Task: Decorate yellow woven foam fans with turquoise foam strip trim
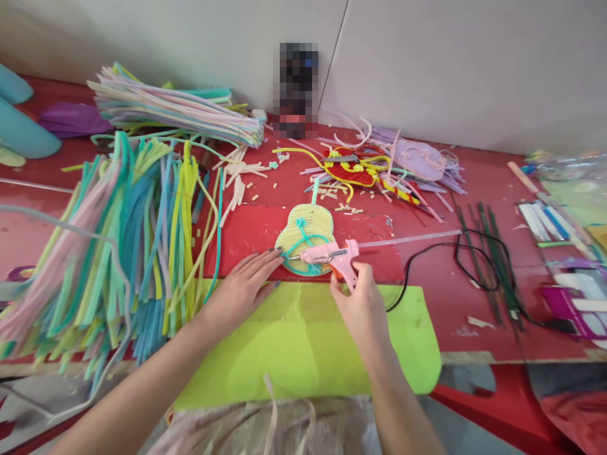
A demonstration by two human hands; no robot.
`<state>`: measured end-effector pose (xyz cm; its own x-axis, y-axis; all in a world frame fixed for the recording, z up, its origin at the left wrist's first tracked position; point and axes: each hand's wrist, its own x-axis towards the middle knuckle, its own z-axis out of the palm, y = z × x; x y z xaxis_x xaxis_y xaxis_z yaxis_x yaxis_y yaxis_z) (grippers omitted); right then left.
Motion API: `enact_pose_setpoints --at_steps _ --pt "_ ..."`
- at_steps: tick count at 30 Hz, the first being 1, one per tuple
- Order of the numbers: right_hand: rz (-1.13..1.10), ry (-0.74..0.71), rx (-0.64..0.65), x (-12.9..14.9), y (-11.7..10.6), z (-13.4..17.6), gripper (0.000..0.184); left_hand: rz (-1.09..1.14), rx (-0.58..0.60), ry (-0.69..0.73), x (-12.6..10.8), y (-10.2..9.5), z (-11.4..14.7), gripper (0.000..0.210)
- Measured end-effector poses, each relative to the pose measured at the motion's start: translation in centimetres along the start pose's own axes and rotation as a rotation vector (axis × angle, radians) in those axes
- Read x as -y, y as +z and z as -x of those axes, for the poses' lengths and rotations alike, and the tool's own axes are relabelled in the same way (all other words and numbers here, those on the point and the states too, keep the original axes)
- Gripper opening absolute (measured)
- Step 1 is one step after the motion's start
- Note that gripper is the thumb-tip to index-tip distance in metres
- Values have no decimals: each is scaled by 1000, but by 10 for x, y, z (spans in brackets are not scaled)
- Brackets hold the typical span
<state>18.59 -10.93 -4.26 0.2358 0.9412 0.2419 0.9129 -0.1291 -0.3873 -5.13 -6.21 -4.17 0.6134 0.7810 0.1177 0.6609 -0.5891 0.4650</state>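
A pink hot glue gun (327, 254) is gripped by my right hand (363, 306), its nozzle pointing left over a yellow pipe-cleaner piece (306, 221) shaped like a small guitar. Teal pipe cleaner makes flowers and a curved line on that piece, and a pale teal neck (315, 191) sticks up from its top. My left hand (249, 278) lies with fingers stretched out, the fingertips at the piece's lower left edge near the nozzle. A clear glue stick (408, 239) juts from the gun's back. Beneath the piece is a red board (256, 237).
Big bundles of coloured pipe cleaners (142, 234) cover the left side. Red and yellow pipe-cleaner work (353, 170) lies at the back, near a lilac piece (417, 158). A black cord (422, 249) runs right past dark green stems (493, 265). A lime green sheet (284, 347) covers the front edge.
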Motion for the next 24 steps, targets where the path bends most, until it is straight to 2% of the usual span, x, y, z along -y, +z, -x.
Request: enact_pose_setpoints --at_steps 24 --pt "-26 9 54 0 -8 2 28 -36 -3 -3 -2 -1 -2 43"
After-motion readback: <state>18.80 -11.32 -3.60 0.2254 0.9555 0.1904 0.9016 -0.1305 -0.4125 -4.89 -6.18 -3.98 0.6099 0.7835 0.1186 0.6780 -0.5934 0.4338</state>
